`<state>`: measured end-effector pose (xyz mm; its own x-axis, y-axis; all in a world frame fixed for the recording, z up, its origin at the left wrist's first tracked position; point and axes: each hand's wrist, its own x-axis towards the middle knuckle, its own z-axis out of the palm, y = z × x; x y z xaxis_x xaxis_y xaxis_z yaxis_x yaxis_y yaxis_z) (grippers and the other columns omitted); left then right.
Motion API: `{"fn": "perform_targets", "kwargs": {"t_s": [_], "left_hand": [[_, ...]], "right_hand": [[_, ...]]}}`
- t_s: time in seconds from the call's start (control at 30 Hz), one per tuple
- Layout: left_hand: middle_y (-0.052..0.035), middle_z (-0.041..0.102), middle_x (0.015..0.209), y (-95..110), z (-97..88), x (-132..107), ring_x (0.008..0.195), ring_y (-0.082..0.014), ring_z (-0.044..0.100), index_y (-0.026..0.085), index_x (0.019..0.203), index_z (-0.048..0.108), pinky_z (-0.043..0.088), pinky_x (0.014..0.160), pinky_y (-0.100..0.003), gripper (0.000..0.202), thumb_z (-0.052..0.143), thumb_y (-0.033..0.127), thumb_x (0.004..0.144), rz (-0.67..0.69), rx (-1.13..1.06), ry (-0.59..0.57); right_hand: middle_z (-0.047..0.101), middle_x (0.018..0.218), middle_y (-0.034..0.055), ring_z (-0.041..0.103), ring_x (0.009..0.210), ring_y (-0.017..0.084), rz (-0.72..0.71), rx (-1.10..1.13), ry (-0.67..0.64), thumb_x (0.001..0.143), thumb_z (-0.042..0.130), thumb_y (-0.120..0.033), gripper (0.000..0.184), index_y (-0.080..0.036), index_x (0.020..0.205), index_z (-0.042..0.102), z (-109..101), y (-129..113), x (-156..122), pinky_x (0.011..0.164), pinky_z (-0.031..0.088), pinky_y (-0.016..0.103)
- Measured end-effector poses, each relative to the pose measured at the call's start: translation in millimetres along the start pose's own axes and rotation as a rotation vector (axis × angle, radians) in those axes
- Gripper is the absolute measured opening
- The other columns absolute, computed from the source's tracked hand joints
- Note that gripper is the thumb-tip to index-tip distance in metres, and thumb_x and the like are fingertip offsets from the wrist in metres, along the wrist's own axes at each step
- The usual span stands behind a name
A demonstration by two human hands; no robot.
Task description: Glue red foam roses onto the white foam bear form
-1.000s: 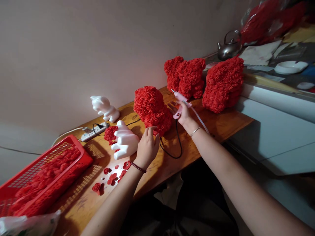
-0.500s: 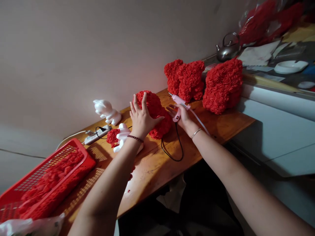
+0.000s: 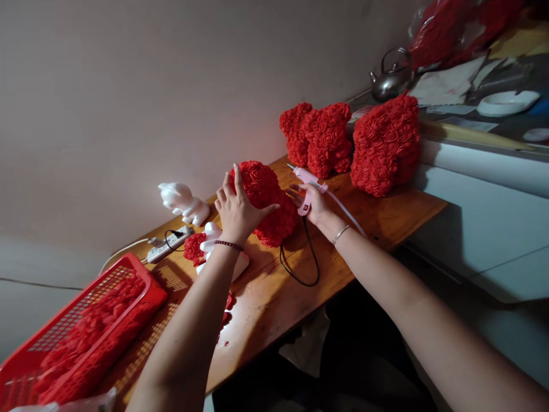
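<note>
My left hand lies with fingers spread against the side of a red rose-covered foam figure on the wooden table. My right hand is closed round a pink glue gun just right of that figure, nozzle pointing up and left. A clear glue stick sticks out of the gun's back, and its black cord loops over the table. A white foam figure, partly covered in red roses, lies behind my left wrist.
Two more finished rose figures stand at the back right. A bare white foam figure and a power strip lie by the wall. A red basket of roses sits left. A metal kettle stands on the cluttered ledge.
My left hand rose from the table edge and spread onto the near rose figure, where it stays. The right hand with the glue gun barely shifted.
</note>
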<state>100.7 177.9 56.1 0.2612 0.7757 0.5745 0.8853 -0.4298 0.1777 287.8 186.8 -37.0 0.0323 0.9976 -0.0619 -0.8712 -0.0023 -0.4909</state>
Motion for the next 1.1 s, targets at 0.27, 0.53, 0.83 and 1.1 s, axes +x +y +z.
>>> {"fn": "perform_targets", "kwargs": {"t_s": [0.27,0.53,0.83,1.1], "left_hand": [[-0.0263,0.034,0.155,-4.2,5.3,-0.4,0.15,-0.0513,0.026,0.018,0.159,0.026,0.021,0.122,-0.07,0.133,0.094,0.059,0.052,0.078,-0.024,0.005],[-0.0265,0.024,0.164,-12.9,6.0,2.4,0.151,-0.0453,0.033,0.02,0.158,0.02,0.035,0.121,-0.061,0.133,0.096,0.051,0.053,0.116,-0.047,0.001],[-0.0225,0.038,0.161,-16.8,4.4,3.5,0.149,-0.0431,0.037,0.021,0.157,0.025,0.036,0.119,-0.063,0.127,0.092,0.058,0.056,0.055,-0.013,-0.03],[-0.0222,0.042,0.155,-25.3,9.6,12.3,0.146,-0.0405,0.042,0.02,0.155,0.028,0.038,0.119,-0.06,0.12,0.092,0.048,0.057,0.021,-0.097,-0.04]], "right_hand": [[0.073,0.074,-0.0008,0.07,0.073,0.012,-0.06,-0.009,0.057,0.082,0.058,-0.019,0.005,-0.02,0.083,0.063,10.2,-1.0,-4.9,0.074,0.059,0.024],[0.072,0.081,-0.0007,0.065,0.065,0.011,-0.031,-0.072,0.009,0.079,0.065,-0.024,0.008,-0.021,0.085,0.068,2.9,2.0,-2.1,0.054,0.052,0.021],[0.073,0.09,0.0005,0.069,0.081,0.013,-0.07,-0.063,-0.019,0.076,0.068,-0.025,0.011,-0.021,0.086,0.068,-1.8,6.4,2.0,0.063,0.057,0.022],[0.072,0.085,-0.0019,0.067,0.075,0.013,-0.073,-0.038,-0.018,0.074,0.07,-0.023,0.011,-0.023,0.082,0.063,-1.4,11.3,1.1,0.059,0.056,0.023]]}}
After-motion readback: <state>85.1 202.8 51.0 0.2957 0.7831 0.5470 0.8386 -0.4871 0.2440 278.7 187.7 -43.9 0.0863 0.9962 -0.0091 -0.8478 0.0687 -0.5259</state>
